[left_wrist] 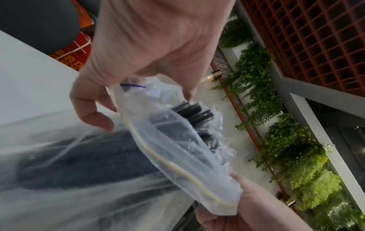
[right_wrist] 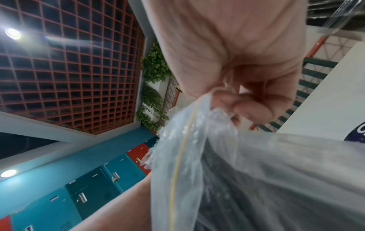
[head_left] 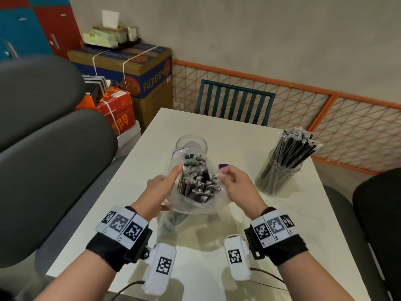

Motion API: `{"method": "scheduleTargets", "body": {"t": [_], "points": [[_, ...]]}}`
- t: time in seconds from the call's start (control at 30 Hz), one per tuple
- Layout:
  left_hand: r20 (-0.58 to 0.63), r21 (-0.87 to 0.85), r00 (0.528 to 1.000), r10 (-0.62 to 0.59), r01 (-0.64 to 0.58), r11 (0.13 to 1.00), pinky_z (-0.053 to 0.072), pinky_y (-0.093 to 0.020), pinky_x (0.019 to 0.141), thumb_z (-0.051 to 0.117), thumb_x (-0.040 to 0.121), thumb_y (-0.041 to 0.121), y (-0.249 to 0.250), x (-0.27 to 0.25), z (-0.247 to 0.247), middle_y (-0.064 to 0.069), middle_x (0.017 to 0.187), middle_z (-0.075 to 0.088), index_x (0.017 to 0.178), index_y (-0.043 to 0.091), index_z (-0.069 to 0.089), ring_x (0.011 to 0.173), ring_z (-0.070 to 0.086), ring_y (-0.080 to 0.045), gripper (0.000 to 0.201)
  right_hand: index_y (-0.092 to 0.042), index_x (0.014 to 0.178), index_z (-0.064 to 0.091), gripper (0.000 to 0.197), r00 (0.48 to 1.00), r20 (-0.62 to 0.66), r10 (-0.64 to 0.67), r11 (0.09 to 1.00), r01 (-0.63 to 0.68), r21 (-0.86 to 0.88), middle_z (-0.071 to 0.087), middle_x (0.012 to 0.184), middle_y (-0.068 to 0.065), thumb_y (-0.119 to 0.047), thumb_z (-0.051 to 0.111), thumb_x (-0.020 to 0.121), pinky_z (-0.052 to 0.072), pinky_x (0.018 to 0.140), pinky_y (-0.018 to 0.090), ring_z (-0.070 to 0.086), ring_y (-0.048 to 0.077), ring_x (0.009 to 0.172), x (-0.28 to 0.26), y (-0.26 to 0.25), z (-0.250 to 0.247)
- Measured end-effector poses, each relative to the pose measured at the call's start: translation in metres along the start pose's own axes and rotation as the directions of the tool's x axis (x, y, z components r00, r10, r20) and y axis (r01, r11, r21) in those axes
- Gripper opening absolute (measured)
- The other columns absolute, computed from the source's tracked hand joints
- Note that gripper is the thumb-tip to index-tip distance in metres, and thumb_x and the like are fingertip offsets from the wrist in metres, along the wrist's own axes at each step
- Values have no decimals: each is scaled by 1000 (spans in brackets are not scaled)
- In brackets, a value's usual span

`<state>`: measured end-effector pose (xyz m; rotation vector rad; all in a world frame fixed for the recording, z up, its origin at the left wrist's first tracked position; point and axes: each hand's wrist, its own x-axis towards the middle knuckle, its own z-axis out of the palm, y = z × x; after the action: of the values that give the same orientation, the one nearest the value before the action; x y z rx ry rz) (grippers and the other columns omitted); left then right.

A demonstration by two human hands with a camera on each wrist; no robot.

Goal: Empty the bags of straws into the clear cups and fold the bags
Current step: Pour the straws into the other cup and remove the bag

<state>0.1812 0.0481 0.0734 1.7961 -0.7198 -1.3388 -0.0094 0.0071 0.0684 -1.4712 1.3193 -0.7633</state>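
Note:
A clear plastic bag (head_left: 195, 200) of wrapped black straws (head_left: 196, 181) is held upright over the white table (head_left: 238, 246), its mouth pulled open. My left hand (head_left: 161, 185) grips the bag's left rim (left_wrist: 126, 96), thumb raised along it. My right hand (head_left: 233, 183) pinches the right rim (right_wrist: 217, 100) between thumb and fingers. Just behind the bag stands an empty clear cup (head_left: 191, 142). A second clear cup (head_left: 278, 175) at the right is full of black straws (head_left: 290, 149).
A purple item (head_left: 223, 166) peeks out behind my right hand. Grey chairs (head_left: 50, 148) crowd the table's left side, a black chair (head_left: 377, 213) the right, and a green slatted chair (head_left: 234, 103) stands at the far edge. Cardboard boxes (head_left: 138, 77) are stacked at back left.

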Motion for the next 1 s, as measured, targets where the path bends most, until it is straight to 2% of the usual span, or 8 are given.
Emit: {"method": "scheduleTargets", "body": {"t": [0.13, 0.27, 0.37, 0.43, 0.53, 0.67, 0.83, 1.0], "points": [[30, -21, 994, 104, -104, 994, 51, -39, 72, 48, 89, 53, 6, 10, 8, -6, 115, 55, 111, 19, 56, 101, 54, -24, 42, -27, 105, 62, 20, 996, 59, 71, 995, -75, 63, 68, 101, 11, -25, 44, 98, 57, 69, 37, 66, 24, 83, -2, 13, 8], [184, -147, 977, -112, 140, 979, 58, -43, 68, 56, 88, 45, 0, 27, 13, -17, 106, 71, 102, 8, 65, 84, 68, -31, 41, -17, 114, 65, 44, 912, 275, 303, 793, -402, 458, 73, 107, 13, -48, 39, 96, 56, 81, 43, 70, 31, 95, -2, 8, 6], [159, -124, 965, -210, 231, 965, 55, -37, 68, 55, 82, 33, -2, 36, 13, -16, 75, 66, 70, 10, 54, 62, 61, -28, 26, -6, 124, 57, 55, 874, 365, 322, 749, -470, 466, 62, 123, 25, -49, 46, 92, 47, 96, 57, 60, 41, 112, 2, 12, 0], [168, -143, 951, -260, 285, 948, 45, -28, 61, 49, 87, 27, -2, 35, 11, -9, 58, 55, 62, 12, 44, 50, 53, -23, 30, 7, 121, 53, 54, 877, 307, 370, 755, -476, 452, 60, 119, 28, -37, 57, 90, 51, 89, 59, 60, 40, 101, 5, 15, -3], [118, -37, 968, -221, 227, 973, 46, -33, 63, 49, 88, 41, -1, 38, 6, -12, 89, 60, 93, 6, 55, 78, 56, -25, 36, 0, 73, 55, 21, 866, 167, 471, 737, -490, 465, 51, 75, 12, -12, 53, 90, 57, 70, 43, 56, 24, 63, 10, 18, -7], [73, 312, 993, -97, 69, 948, 48, -30, 54, 44, 85, 62, 2, 26, -4, -10, 114, 47, 123, 13, 38, 94, 54, -26, 63, -12, 58, 46, 33, 906, 75, 416, 821, -410, 398, 54, 78, 10, -13, 46, 91, 51, 83, 47, 56, 24, 67, 7, 10, -10], [231, 177, 959, -163, 123, 976, 54, -28, 43, 45, 97, 16, 4, 14, 4, -13, 88, 51, 115, -5, 48, 64, 57, -24, 27, -16, 103, 59, 12, 969, 166, 181, 932, -223, 286, 66, 101, 4, -21, 51, 94, 50, 86, 39, 62, 20, 91, -10, 6, 1], [306, -260, 925, -227, 310, 914, 59, -34, 50, 31, 94, -10, -9, 24, 0, -25, 83, 61, 94, -9, 48, 51, 68, -29, 18, -12, 123, 57, 36, 872, 195, 449, 713, -481, 509, 64, 123, 17, -1, 49, 89, 49, 93, 57, 63, 37, 106, 5, 45, -8]]}}
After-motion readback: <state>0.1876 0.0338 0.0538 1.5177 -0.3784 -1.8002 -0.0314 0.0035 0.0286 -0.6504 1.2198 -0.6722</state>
